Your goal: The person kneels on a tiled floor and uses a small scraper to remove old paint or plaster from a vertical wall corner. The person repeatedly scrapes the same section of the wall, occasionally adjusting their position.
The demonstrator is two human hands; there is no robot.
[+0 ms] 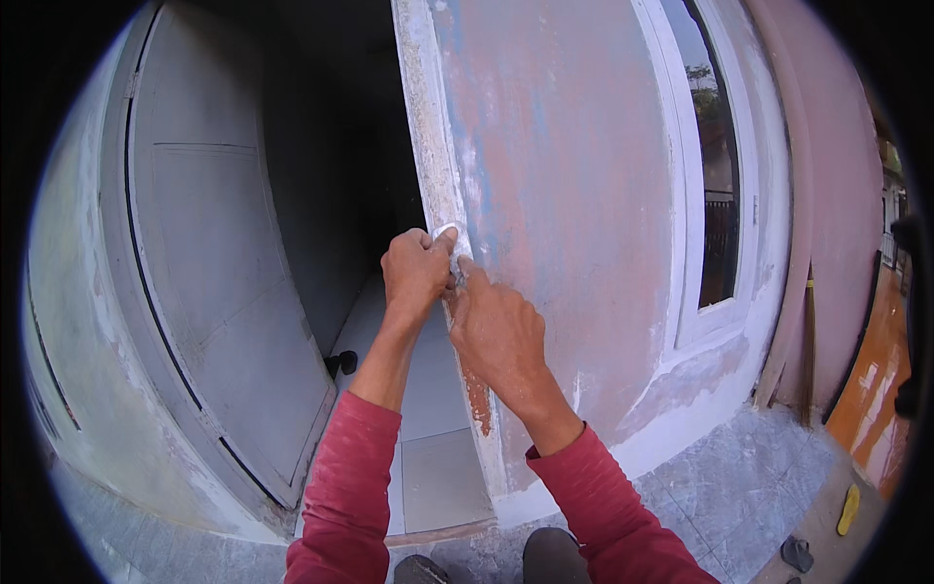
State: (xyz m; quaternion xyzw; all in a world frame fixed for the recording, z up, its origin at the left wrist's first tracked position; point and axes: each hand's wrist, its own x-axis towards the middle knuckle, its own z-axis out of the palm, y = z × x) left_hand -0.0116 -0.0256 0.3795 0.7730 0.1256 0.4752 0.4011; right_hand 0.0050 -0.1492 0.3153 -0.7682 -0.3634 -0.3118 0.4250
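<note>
My left hand (417,270) grips the upper part of a small whitish piece (455,241), possibly folded sandpaper, against the worn edge of a door frame (430,139). Just below and to the right, my right hand (500,332) holds the lower end of the same piece, its index finger stretched along it. The frame's paint is patchy white, with reddish-brown showing lower down. Beside it stands a wall (569,182) with mottled pink and blue paint. The fingers partly hide the piece.
A grey door (211,219) stands open at the left of a dark doorway. At the right are a white-framed window (719,219), a broom (808,350) against the wall, a yellow sandal (848,509) and a dark sandal (797,554) on the ground. A tiled threshold lies below.
</note>
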